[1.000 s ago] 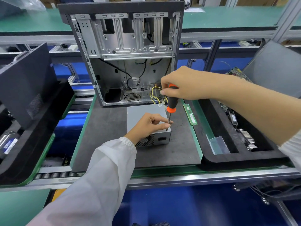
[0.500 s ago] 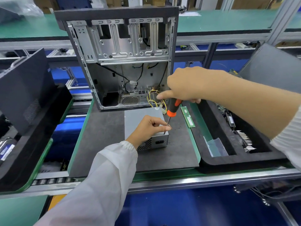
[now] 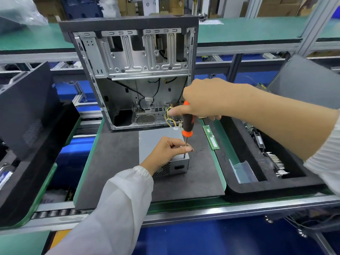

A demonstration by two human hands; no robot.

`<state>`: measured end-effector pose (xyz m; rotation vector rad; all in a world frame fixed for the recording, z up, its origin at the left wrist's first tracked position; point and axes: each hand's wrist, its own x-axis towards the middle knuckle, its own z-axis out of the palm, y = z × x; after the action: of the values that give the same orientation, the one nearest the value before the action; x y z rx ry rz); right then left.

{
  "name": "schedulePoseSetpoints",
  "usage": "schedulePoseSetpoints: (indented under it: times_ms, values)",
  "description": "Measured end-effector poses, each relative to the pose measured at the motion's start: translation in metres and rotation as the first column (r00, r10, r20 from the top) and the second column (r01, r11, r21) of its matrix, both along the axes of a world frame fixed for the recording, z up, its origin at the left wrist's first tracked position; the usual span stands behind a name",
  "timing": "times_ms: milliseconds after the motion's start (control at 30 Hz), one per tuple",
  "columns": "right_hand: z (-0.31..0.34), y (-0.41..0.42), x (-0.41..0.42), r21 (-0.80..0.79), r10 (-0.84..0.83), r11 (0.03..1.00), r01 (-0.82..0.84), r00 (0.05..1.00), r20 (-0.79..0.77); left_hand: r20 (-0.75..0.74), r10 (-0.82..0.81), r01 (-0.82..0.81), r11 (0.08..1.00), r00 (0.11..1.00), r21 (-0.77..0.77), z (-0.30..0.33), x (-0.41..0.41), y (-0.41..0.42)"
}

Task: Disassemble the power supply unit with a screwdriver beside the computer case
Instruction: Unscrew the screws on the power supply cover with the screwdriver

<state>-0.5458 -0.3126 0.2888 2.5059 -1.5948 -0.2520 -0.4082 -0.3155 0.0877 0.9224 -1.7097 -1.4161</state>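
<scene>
Grey metal power supply box (image 3: 161, 137) sits on dark mat, just in front of open case (image 3: 132, 70). Your right hand (image 3: 207, 100) wraps black-orange screwdriver (image 3: 187, 124); left hand (image 3: 165, 151) pinches shaft. Keep driver upright, tip seated, press down.

The power supply unit (image 3: 159, 138) is cased in smooth, matt grey sheet metal. The computer case (image 3: 132, 57) is formed of bare stamped metal. The screwdriver (image 3: 187, 124) is handled in black and orange plastic. The mat (image 3: 114, 162) is surfaced in dull, dark foam.
</scene>
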Motion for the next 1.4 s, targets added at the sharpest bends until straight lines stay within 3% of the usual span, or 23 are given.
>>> schedulePoseSetpoints:
  times_ms: [100,200,267,367,467,533,667,800,867,967,1133,1233,1333,1400]
  values:
    - [0.001,-0.007,0.004,0.138,0.089,0.987,-0.082,0.995,-0.051,-0.043,-0.022,0.024,0.999,0.999,0.032,0.0,0.003,0.0]
    - [0.013,-0.01,0.002,0.36,0.187,0.915,-0.181,0.982,0.018,-0.045,-0.017,0.019,0.999,0.999,0.046,0.0,0.006,-0.002]
    - [0.016,-0.013,0.001,0.412,0.231,0.881,-0.23,0.972,0.049,-0.004,0.004,-0.004,0.999,1.0,0.043,-0.001,0.006,-0.004]
    - [0.013,-0.017,0.002,0.328,0.12,0.93,-0.163,0.982,0.148,-0.014,0.035,-0.034,0.998,0.999,0.044,-0.002,0.006,-0.005]
    - [0.01,-0.019,0.007,0.194,-0.01,0.981,0.009,1.0,0.006,-0.026,0.059,-0.058,0.998,0.998,0.033,-0.002,0.006,-0.005]
    - [0.007,-0.022,0.01,0.235,0.006,0.972,0.006,0.999,-0.053,-0.047,0.068,-0.065,0.997,0.997,0.052,-0.002,0.005,-0.004]
    - [0.021,-0.021,0.009,0.452,0.043,0.888,-0.083,0.994,0.099,-0.05,0.033,-0.03,0.998,0.998,0.057,0.0,0.006,-0.003]
    - [0.023,-0.017,0.008,0.508,0.044,0.86,-0.058,0.998,0.038,-0.05,0.007,-0.006,1.0,0.999,0.025,-0.001,0.005,-0.002]
    - [0.021,-0.014,0.01,0.474,-0.046,0.88,0.023,0.998,0.037,-0.032,0.029,-0.029,0.999,0.999,0.025,-0.001,0.004,-0.003]
    - [0.018,-0.015,0.015,0.324,-0.11,0.934,0.15,0.984,-0.138,-0.016,0.07,-0.07,0.997,0.997,0.039,-0.003,0.004,-0.005]
    - [0.016,-0.018,0.014,0.419,0.075,0.907,-0.028,0.992,-0.097,-0.01,0.06,-0.06,0.998,0.998,0.02,-0.004,0.005,-0.004]
    - [0.018,-0.012,0.011,0.411,0.181,0.907,-0.094,0.967,-0.177,-0.023,0.019,-0.019,0.999,1.0,-0.029,-0.002,0.006,-0.002]
    - [0.014,-0.01,0.006,0.416,0.143,0.904,-0.097,0.986,-0.08,-0.038,0.029,-0.03,0.999,0.999,-0.025,0.003,0.003,0.0]
    - [0.014,-0.007,0.004,0.353,0.0,0.936,-0.007,1.0,0.021,-0.027,0.059,-0.059,0.998,0.998,-0.004,0.003,0.002,-0.001]
